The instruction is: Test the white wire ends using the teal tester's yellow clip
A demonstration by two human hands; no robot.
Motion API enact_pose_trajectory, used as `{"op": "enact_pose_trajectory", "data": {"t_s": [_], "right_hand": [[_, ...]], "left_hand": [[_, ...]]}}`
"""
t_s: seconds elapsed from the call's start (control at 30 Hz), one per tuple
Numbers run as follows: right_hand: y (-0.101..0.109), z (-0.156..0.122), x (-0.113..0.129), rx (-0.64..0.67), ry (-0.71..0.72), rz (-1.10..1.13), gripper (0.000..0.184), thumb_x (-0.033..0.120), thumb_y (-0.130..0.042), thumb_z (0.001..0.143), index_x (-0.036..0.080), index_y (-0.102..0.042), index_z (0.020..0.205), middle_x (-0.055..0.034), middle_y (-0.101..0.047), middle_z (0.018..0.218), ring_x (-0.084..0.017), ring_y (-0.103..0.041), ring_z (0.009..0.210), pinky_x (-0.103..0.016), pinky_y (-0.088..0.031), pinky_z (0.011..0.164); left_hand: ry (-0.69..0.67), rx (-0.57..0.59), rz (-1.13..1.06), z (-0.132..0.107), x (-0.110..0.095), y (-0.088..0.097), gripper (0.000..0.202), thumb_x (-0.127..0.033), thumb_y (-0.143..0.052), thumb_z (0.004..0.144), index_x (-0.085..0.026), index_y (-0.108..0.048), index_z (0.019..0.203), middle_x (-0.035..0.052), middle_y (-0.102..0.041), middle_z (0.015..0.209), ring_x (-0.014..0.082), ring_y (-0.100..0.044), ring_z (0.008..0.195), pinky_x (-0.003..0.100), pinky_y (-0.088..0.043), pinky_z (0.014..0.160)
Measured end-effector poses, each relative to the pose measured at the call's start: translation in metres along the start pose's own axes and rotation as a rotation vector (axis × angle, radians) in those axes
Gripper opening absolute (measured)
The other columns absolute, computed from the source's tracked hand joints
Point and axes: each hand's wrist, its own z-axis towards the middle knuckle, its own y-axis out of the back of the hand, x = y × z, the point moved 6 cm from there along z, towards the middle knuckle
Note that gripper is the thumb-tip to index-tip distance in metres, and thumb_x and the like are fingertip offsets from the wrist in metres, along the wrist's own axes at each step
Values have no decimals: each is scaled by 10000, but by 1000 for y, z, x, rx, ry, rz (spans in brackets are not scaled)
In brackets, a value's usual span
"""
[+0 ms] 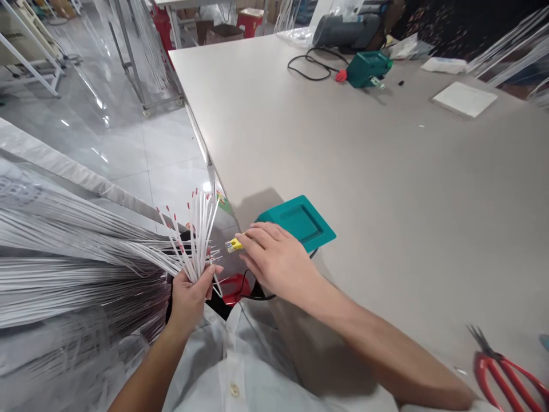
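My left hand (pixel 189 297) is closed around a fanned bundle of thin white wires with red tips (pixel 195 229), held just off the table's near left corner. My right hand (pixel 274 257) rests on that corner with fingers stretched toward a small yellow connector (pixel 234 245), touching it. The connector sits at the front of a flat teal box (pixel 300 220) lying on the grey table (pixel 343 149). A black cable (pixel 249 286) runs under my right hand toward a red object below the table edge.
Long sheaves of white wire (pixel 64 252) lie at the left. Red-handled scissors (pixel 506 366) sit at the near right. A second teal device (pixel 366 68) with a black cable, a white sheet (pixel 465 98) and plastic bags lie at the far end. Metal racks stand on the shiny floor.
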Motion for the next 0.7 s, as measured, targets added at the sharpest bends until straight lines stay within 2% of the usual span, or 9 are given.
{"op": "enact_pose_trajectory", "data": {"t_s": [0.07, 0.2, 0.33, 0.53, 0.7], "right_hand": [[-4, 3, -8, 96, 29, -105, 247, 155, -458, 852, 112, -565, 1070, -124, -617, 949, -280, -479, 1046, -496, -309, 947], [-10, 10, -18, 274, 84, -198, 200, 125, -450, 861, 157, -599, 990, -64, -617, 824, -221, -514, 952, -492, -242, 992], [-9, 19, -23, 298, 83, -212, 226, 219, -511, 849, 165, -578, 1058, -70, -617, 868, -229, -501, 942, -488, -240, 977], [-14, 24, -27, 323, 66, -145, 142, 287, -616, 774, 161, -629, 837, -64, -629, 864, -224, -495, 943, -470, -167, 1016], [-15, 25, -27, 292, 47, -187, 75, 221, -586, 784, 151, -614, 778, -62, -631, 777, -221, -512, 909, -499, -83, 1043]], "left_hand": [[2, 15, -20, 4, 0, -3, 421, -265, -662, 698, -143, -586, 1094, 18, -661, 672, 29, -351, 368, 177, -270, 345], [37, 35, -42, 8, -1, -10, 474, -267, -674, 685, -137, -566, 1128, 24, -665, 662, 25, -334, 361, 170, -262, 338], [59, 55, -103, 11, -4, -16, 486, -273, -693, 661, -138, -576, 1113, 45, -681, 682, 22, -326, 356, 167, -237, 329], [69, 94, -180, 18, -3, -25, 448, -238, -707, 643, -138, -592, 1064, 28, -669, 625, 3, -283, 341, 153, -193, 318], [103, 97, -180, 18, 0, -29, 438, -237, -712, 640, -122, -596, 1046, 23, -664, 587, 3, -300, 336, 143, -214, 320]]}}
